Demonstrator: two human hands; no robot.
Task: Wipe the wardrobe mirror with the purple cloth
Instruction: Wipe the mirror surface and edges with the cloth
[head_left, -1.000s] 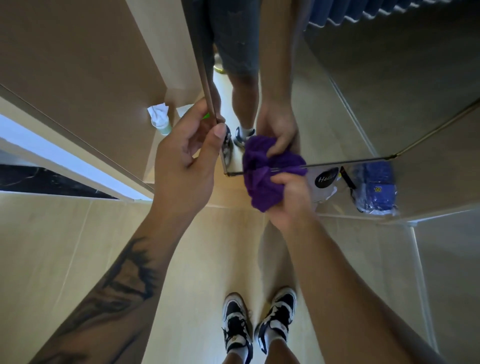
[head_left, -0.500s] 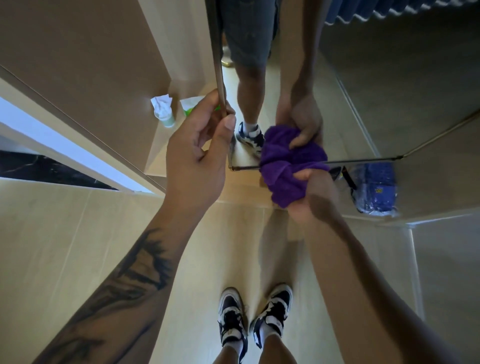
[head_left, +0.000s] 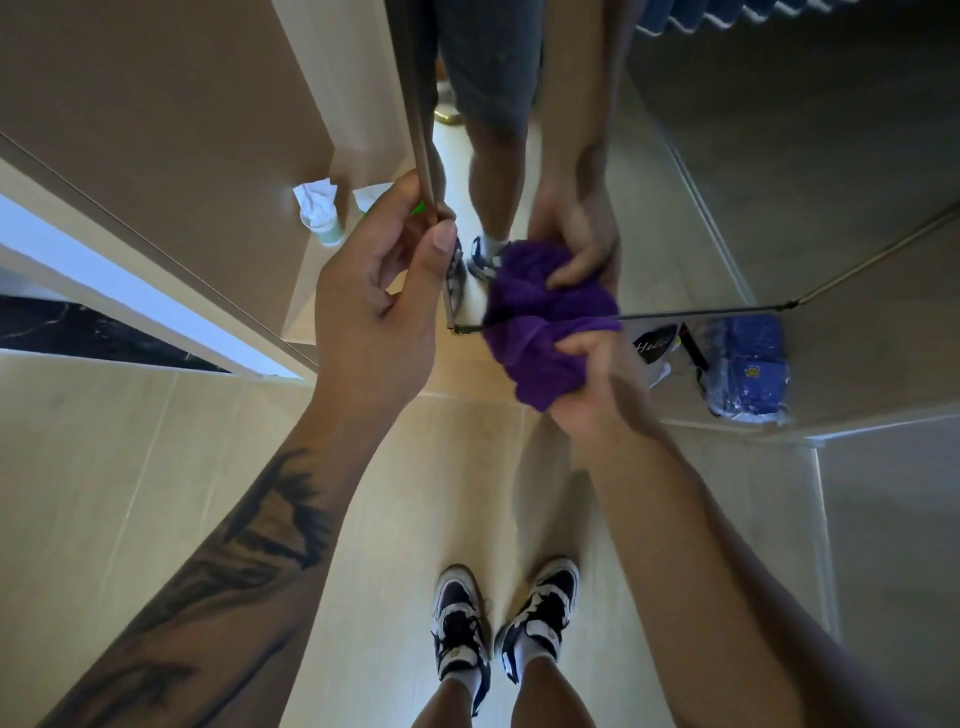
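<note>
The wardrobe mirror (head_left: 701, 171) is on an open door whose left edge (head_left: 418, 130) runs down to a bottom corner at centre. My left hand (head_left: 382, 299) grips that left edge, thumb on the mirror side, fingers curled behind. My right hand (head_left: 587, 384) holds the bunched purple cloth (head_left: 535, 358) and presses it against the mirror's bottom edge. The cloth and hand are reflected just above in the glass.
A small spray bottle (head_left: 322, 218) with white tissue stands on the wardrobe floor at left, next to a green-and-white item. A blue plastic-wrapped pack (head_left: 748, 369) and a black-labelled bag (head_left: 655, 347) lie below the mirror at right. My shoes (head_left: 506, 623) stand on pale floor tiles.
My right hand has slid the cloth a little to the right along the mirror's bottom edge. My left hand keeps its grip on the door edge.
</note>
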